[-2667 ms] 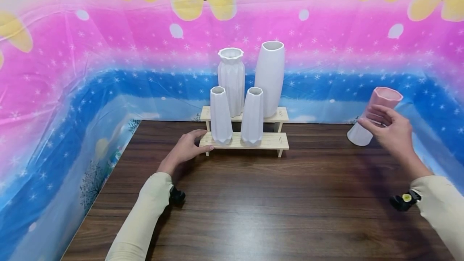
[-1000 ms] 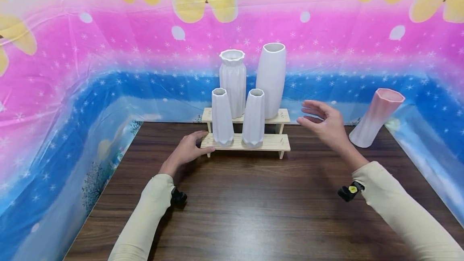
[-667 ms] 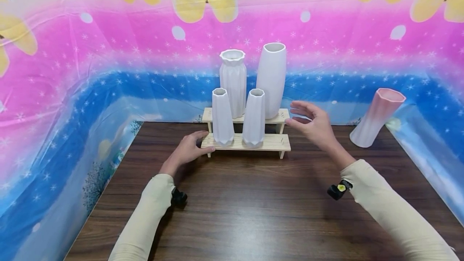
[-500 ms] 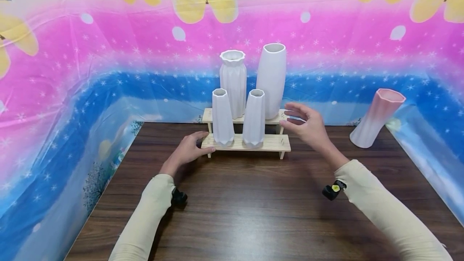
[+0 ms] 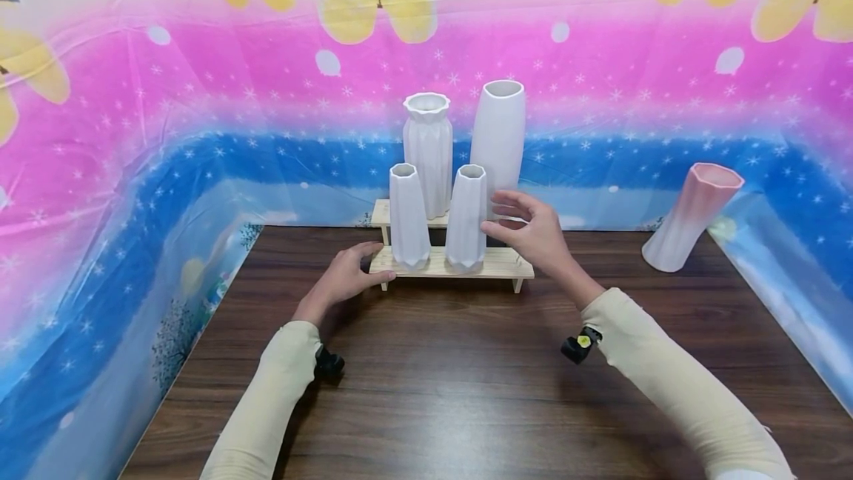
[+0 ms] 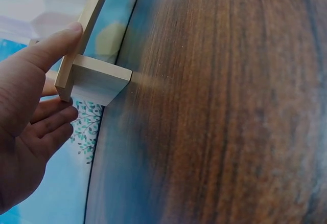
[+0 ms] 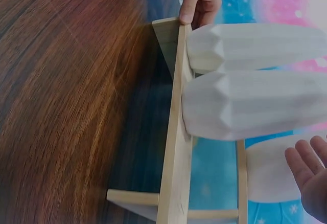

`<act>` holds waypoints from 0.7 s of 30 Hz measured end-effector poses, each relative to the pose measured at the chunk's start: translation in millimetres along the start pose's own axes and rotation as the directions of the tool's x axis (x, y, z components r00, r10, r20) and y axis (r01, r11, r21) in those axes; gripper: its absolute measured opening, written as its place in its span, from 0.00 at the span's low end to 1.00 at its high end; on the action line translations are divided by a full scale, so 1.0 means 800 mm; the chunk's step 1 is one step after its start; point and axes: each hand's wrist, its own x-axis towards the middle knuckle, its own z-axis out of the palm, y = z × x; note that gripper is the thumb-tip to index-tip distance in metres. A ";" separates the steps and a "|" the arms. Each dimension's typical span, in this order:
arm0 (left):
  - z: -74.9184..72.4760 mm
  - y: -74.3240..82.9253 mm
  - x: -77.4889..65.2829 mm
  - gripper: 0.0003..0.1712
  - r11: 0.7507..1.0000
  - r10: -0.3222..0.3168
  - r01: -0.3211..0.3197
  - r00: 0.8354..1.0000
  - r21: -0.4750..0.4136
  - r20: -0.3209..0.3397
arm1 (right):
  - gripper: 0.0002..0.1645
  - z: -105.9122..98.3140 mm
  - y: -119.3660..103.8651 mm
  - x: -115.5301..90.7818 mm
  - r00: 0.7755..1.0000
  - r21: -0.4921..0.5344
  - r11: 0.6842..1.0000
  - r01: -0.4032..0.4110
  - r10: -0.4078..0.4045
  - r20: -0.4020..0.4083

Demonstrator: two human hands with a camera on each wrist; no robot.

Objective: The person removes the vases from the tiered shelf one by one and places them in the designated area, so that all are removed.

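A two-tier light wooden stand (image 5: 506, 264) carries white vases. Two slim faceted ones, a left vase (image 5: 409, 221) and a right vase (image 5: 469, 221), stand on the front step. On the rear step are a ruffled-rim vase (image 5: 427, 143) and a tall smooth vase (image 5: 501, 132). My left hand (image 5: 344, 272) grips the left end of the front board, thumb (image 6: 64, 41) on top. My right hand (image 5: 533, 232) is spread at the right of the slim right vase, its thumb tip right at that vase's side; its fingertips overlap the tall vase in the head view.
A pink-and-white vase (image 5: 689, 221) stands apart at the back right of the dark wooden table (image 5: 426, 376). A colourful printed cloth (image 5: 266, 95) hangs behind the table and along its sides.
My right hand has let go of the pink-and-white vase and moved left to the slim right vase on the stand. My left hand keeps its hold on the stand.
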 end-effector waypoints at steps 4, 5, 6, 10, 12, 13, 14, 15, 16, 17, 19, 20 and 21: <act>-0.001 0.000 -0.001 0.48 1.000 0.000 0.000 1.000 -0.001 0.001 | 0.39 0.011 0.001 0.004 1.000 -0.008 1.000 -0.012 0.012 0.002; -0.001 0.000 -0.001 0.48 1.000 0.000 0.000 1.000 -0.003 0.001 | 0.39 0.013 0.001 0.005 1.000 -0.015 1.000 -0.016 0.016 -0.001; -0.001 0.001 -0.001 0.48 1.000 0.001 -0.001 1.000 -0.005 0.002 | 0.40 0.015 0.002 0.006 1.000 -0.023 1.000 -0.021 0.021 -0.005; -0.002 0.003 -0.003 0.48 1.000 0.000 0.000 1.000 -0.010 0.003 | 0.41 0.022 0.006 0.010 0.999 -0.073 0.996 -0.048 0.047 -0.017; -0.002 0.003 -0.003 0.49 1.000 -0.001 0.001 1.000 -0.009 0.005 | 0.42 0.024 0.006 0.011 0.998 -0.089 0.994 -0.057 0.056 -0.015; -0.002 0.003 -0.003 0.49 1.000 -0.001 0.002 1.000 -0.008 0.005 | 0.42 0.025 0.006 0.012 0.998 -0.095 0.994 -0.058 0.057 -0.013; -0.002 0.003 -0.003 0.49 1.000 -0.002 0.002 1.000 -0.009 0.005 | 0.42 0.026 0.007 0.013 0.998 -0.101 0.993 -0.058 0.057 -0.013; -0.002 0.003 -0.003 0.49 1.000 -0.003 0.003 1.000 -0.011 0.005 | 0.42 0.027 0.007 0.013 0.998 -0.105 0.993 -0.058 0.057 -0.014; -0.001 0.003 -0.002 0.49 1.000 -0.003 0.003 1.000 -0.011 0.005 | 0.42 0.028 0.008 0.014 0.998 -0.106 0.993 -0.057 0.056 -0.015; -0.001 0.003 -0.002 0.48 1.000 -0.003 0.003 1.000 -0.011 0.004 | 0.42 0.030 0.008 0.015 0.998 -0.109 0.992 -0.056 0.055 -0.015; -0.001 0.002 -0.002 0.48 1.000 -0.004 0.004 1.000 -0.010 0.003 | 0.42 0.032 0.009 0.016 0.998 -0.115 0.992 -0.056 0.055 -0.017; -0.001 0.002 -0.002 0.49 1.000 -0.004 0.004 1.000 -0.007 0.004 | 0.42 0.033 0.009 0.017 0.998 -0.118 0.991 -0.057 0.056 -0.017; -0.001 0.002 -0.002 0.49 1.000 -0.005 0.005 1.000 -0.005 0.005 | 0.42 0.034 0.008 0.017 0.998 -0.122 0.991 -0.058 0.057 -0.015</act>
